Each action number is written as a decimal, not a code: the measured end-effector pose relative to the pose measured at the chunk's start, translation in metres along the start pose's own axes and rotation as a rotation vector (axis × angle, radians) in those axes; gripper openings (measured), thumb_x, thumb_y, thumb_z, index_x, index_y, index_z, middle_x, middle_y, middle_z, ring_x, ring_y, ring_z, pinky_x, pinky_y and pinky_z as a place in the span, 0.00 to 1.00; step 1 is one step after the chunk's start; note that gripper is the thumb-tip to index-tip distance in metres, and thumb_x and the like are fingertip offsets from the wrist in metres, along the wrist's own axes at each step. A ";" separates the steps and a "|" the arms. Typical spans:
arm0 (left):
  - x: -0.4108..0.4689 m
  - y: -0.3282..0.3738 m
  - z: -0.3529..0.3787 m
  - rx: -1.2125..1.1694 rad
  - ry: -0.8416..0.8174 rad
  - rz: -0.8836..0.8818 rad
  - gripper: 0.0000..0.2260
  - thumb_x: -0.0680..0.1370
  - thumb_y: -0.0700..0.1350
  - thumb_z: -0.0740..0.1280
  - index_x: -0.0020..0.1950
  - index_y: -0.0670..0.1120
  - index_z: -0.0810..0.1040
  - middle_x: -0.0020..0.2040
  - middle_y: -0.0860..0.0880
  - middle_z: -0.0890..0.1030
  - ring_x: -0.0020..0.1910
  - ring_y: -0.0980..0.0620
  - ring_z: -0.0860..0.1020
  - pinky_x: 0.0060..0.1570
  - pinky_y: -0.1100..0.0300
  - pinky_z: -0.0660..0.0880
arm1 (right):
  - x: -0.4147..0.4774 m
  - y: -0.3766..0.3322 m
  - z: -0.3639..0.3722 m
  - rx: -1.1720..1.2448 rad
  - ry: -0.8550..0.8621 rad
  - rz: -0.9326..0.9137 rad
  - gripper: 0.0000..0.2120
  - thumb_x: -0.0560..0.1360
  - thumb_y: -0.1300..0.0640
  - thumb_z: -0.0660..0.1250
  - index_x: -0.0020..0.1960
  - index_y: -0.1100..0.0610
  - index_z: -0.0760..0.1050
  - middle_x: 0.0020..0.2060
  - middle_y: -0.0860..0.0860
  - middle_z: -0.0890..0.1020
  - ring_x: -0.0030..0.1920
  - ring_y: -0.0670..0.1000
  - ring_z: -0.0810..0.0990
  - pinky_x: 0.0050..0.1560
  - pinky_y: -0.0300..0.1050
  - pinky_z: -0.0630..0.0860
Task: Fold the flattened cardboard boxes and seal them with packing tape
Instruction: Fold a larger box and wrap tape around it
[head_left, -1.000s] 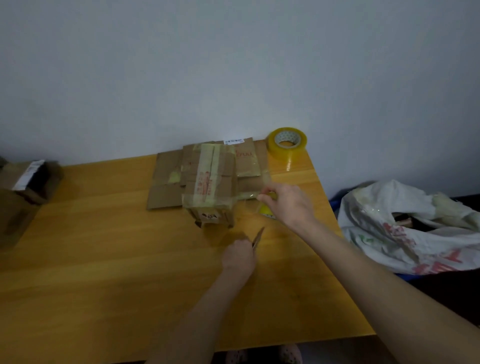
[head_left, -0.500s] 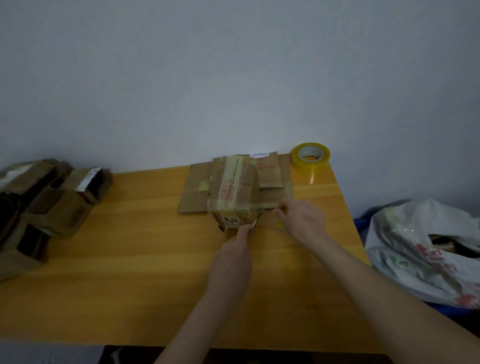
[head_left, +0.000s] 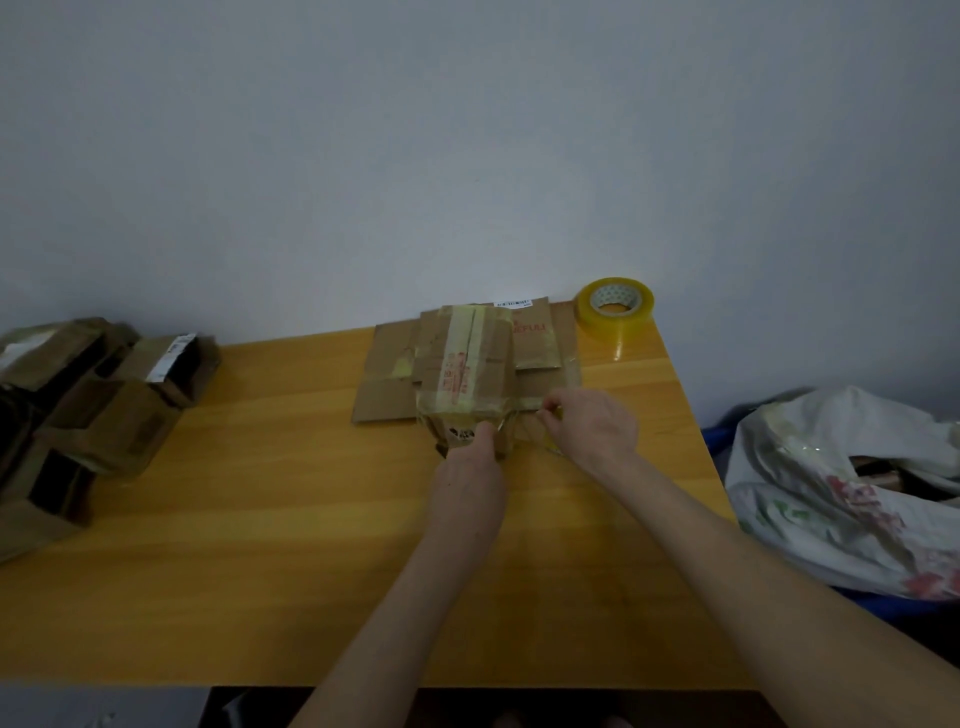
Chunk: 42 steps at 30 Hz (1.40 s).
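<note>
A small folded cardboard box (head_left: 462, 374) with yellowish tape along its top stands on flattened cardboard (head_left: 384, 364) at the table's far side. A clear strip of tape (head_left: 524, 404) runs from the box's front edge to my right hand (head_left: 592, 426), which pinches its end. My left hand (head_left: 467, 467) is at the box's front face, fingers curled round a small cutting tool that is mostly hidden, its tip near the strip. A yellow tape roll (head_left: 613, 309) lies at the far right corner.
The wooden table (head_left: 260, 519) stands against a grey wall. Several folded cardboard boxes (head_left: 119, 410) are piled at its left end. A white plastic bag (head_left: 841, 483) sits off the table's right edge.
My left hand moved forward from the table up to the box's front, bringing the tool to the tape strip. My right hand kept the strip taut. The camera shifted left.
</note>
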<state>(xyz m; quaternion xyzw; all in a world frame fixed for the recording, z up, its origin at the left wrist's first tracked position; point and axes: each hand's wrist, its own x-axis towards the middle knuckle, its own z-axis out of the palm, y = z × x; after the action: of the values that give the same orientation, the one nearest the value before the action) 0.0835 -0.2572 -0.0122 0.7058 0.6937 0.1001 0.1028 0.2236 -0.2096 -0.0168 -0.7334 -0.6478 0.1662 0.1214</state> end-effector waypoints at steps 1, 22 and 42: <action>0.002 0.001 0.000 0.001 -0.001 0.002 0.15 0.80 0.34 0.54 0.65 0.47 0.67 0.34 0.49 0.71 0.29 0.51 0.68 0.23 0.61 0.58 | 0.000 -0.001 0.000 -0.002 0.000 -0.003 0.11 0.81 0.46 0.59 0.56 0.46 0.78 0.51 0.49 0.82 0.52 0.53 0.79 0.42 0.44 0.74; -0.001 -0.032 0.041 0.311 -0.234 0.097 0.14 0.81 0.37 0.56 0.65 0.46 0.63 0.38 0.51 0.72 0.34 0.51 0.72 0.32 0.59 0.65 | 0.002 0.003 -0.008 0.095 -0.013 0.054 0.13 0.81 0.45 0.59 0.57 0.48 0.79 0.51 0.50 0.82 0.52 0.54 0.79 0.43 0.45 0.73; 0.065 -0.033 0.018 0.211 0.120 0.350 0.17 0.81 0.51 0.59 0.70 0.56 0.71 0.74 0.48 0.64 0.76 0.43 0.55 0.72 0.44 0.56 | 0.002 0.016 0.007 0.149 -0.048 0.100 0.09 0.79 0.45 0.62 0.54 0.46 0.79 0.44 0.51 0.82 0.43 0.54 0.80 0.35 0.43 0.72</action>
<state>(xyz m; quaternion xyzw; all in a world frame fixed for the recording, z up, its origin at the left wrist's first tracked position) 0.0578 -0.1918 -0.0392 0.8151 0.5722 0.0852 -0.0320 0.2351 -0.2104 -0.0299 -0.7498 -0.5988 0.2372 0.1517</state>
